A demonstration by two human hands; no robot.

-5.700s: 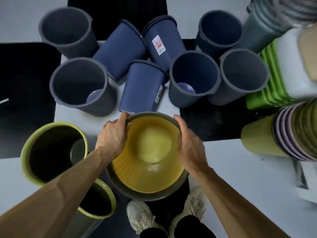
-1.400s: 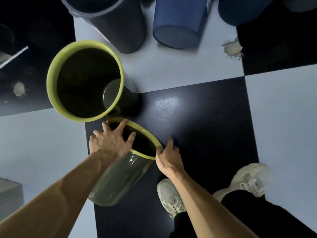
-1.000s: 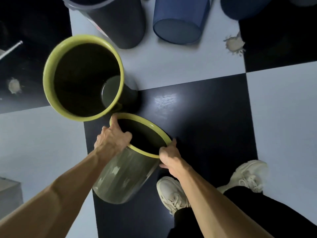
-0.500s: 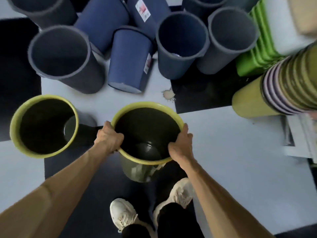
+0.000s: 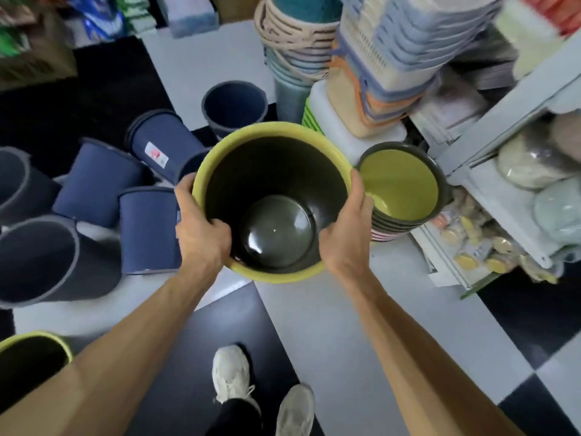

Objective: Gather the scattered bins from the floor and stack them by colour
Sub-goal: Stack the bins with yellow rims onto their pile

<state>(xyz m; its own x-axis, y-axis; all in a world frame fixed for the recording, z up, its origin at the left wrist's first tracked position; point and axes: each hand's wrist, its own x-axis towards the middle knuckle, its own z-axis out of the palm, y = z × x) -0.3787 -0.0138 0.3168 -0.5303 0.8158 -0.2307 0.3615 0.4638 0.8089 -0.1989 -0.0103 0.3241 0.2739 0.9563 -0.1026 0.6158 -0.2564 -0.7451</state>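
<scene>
Fingers of both hands grip the green-rimmed bin [image 5: 273, 202] by opposite rim sides.

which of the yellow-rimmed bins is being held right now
The yellow-rimmed bin at centre, gripped at its rim by the left hand and right hand. The other one stands untouched at bottom left.

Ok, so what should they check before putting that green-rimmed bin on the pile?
1. Both hands on the rim: ok. The left hand and right hand grip the dark plastic bin with the yellow-green rim.
2. Bin empty: ok, bare bottom shows.
3. Bin off the floor: ok.
4. Matching stack: not ok. The top bin of the nested stack to the right is yellow-green inside with a dark rim.
5. Stack steady: cannot tell.
</scene>
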